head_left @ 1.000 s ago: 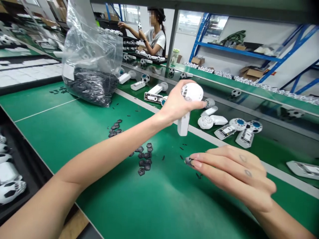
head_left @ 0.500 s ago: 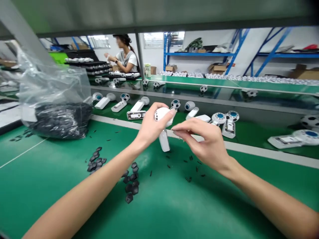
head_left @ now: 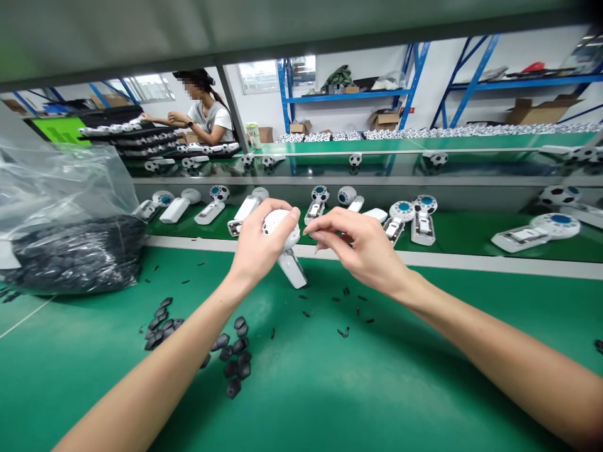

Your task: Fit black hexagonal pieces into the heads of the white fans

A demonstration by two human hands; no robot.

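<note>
A white device with a round head and a straight handle point(head_left: 293, 269) is in my left hand point(head_left: 261, 242), whose fingers wrap round the head. The handle hangs down to the right over the green table. Just right of the head, my right hand point(head_left: 360, 248) is pinched, thumb against fingertips; whatever it grips is too small to make out. Small black slivers point(head_left: 347, 292) lie on the table below my right hand. Black pentagonal pieces point(head_left: 244, 367) lie in loose groups beside and beyond my left forearm.
At the left stands a clear plastic bag point(head_left: 80, 251) full of black pieces. Several white devices with round heads point(head_left: 424, 226) lie on a green belt point(head_left: 461, 242) behind the table's pale edge. A person point(head_left: 207, 119) works beside stacked trays at the back left.
The view has shifted to the right, and the scene sits further left. My left hand still holds the device, now tilted more. My right hand stays pinched near its head.
</note>
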